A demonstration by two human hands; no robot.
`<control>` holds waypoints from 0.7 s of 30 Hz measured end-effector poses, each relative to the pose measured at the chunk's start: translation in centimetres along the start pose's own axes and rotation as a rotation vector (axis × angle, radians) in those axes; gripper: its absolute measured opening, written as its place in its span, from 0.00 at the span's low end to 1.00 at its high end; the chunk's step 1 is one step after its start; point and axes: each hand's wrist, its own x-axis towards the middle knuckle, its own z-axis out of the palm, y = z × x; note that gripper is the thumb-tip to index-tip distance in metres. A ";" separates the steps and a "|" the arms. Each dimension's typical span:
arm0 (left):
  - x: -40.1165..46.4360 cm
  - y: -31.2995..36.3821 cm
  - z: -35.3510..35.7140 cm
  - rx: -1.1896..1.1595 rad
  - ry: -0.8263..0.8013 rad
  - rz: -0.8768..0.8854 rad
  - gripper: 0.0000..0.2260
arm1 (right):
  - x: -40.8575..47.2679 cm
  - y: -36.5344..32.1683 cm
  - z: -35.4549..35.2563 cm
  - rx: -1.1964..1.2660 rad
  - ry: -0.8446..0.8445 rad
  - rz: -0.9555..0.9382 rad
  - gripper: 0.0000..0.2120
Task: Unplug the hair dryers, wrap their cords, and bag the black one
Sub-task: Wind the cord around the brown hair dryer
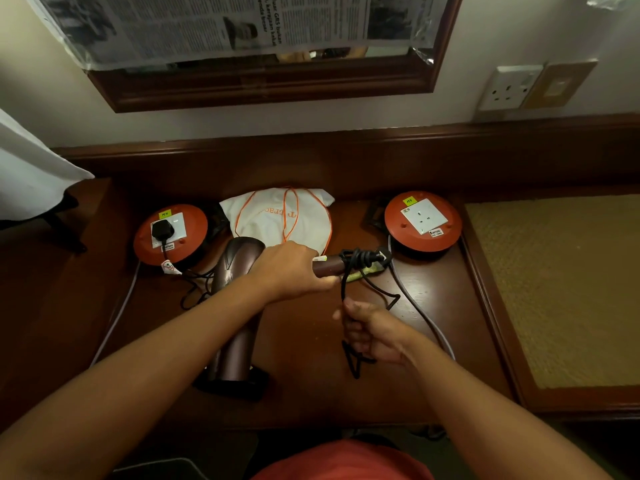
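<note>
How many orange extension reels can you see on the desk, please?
2. One reel sits at the left of the desk with a black plug in its socket; the other reel sits at the right, its socket empty. None seems hidden.

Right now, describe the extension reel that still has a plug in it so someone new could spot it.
On the dark wooden desk below the mirror, two round orange reels flank a white drawstring bag. The plugged reel is the one to the bag's left. Unlike the right reel, whose socket is empty, a black plug sits in its white socket.
</note>
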 end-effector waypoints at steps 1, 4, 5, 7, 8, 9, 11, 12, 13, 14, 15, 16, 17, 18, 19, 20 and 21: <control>-0.1 -0.2 -0.1 0.004 -0.011 0.009 0.18 | 0.1 -0.3 -0.2 0.000 0.007 -0.006 0.14; -0.4 -0.5 -0.1 0.053 -0.046 0.051 0.18 | 0.4 -1.2 -0.5 -0.103 0.027 -0.034 0.13; -0.4 -0.6 -0.1 0.071 -0.052 0.064 0.19 | 0.5 -1.6 -0.5 -0.161 0.042 -0.051 0.13; -0.6 -0.9 -0.2 0.101 -0.047 0.087 0.20 | 0.8 -2.4 -0.7 -0.292 0.071 -0.096 0.14; -0.7 -1.1 -0.2 0.110 -0.044 0.094 0.20 | 0.8 -3.0 -0.7 -0.377 0.094 -0.115 0.14; -0.8 -1.3 -0.3 0.119 -0.043 0.098 0.20 | 0.7 -3.6 -0.8 -0.473 0.128 -0.123 0.13; -1.0 -1.6 -0.5 0.140 -0.055 0.106 0.20 | 0.4 -4.9 -0.9 -0.657 0.196 -0.127 0.11; -1.0 -1.8 -0.6 0.148 -0.063 0.109 0.21 | 0.2 -5.7 -0.8 -0.727 0.214 -0.140 0.09; -1.0 -2.0 -0.7 0.157 -0.072 0.112 0.21 | 0.1 -6.3 -0.8 -0.787 0.217 -0.161 0.08; -1.1 -2.1 -0.8 0.169 -0.082 0.116 0.22 | 0.0 -6.9 -0.7 -0.842 0.204 -0.187 0.09; -1.1 -2.2 -0.9 0.189 -0.092 0.125 0.23 | 0.1 -7.3 -0.8 -0.898 0.185 -0.209 0.09; -1.1 -2.2 -1.0 0.213 -0.103 0.136 0.23 | 0.2 -7.6 -0.8 -0.951 0.171 -0.231 0.09; -1.2 -2.2 -1.0 0.234 -0.111 0.147 0.23 | 0.3 -7.9 -1.0 -0.992 0.176 -0.245 0.09; -1.2 -2.0 -1.1 0.251 -0.113 0.157 0.21 | 0.4 -8.1 -1.1 -1.021 0.191 -0.255 0.09; -1.3 -1.9 -1.0 0.262 -0.112 0.166 0.19 | 0.5 -8.4 -1.2 -1.035 0.204 -0.269 0.09; -1.3 -1.7 -1.0 0.270 -0.111 0.174 0.17 | 0.5 -8.8 -1.1 -1.044 0.207 -0.287 0.09; -1.4 -1.6 -0.9 0.275 -0.112 0.179 0.16 | 0.4 -9.2 -1.0 -1.053 0.211 -0.304 0.08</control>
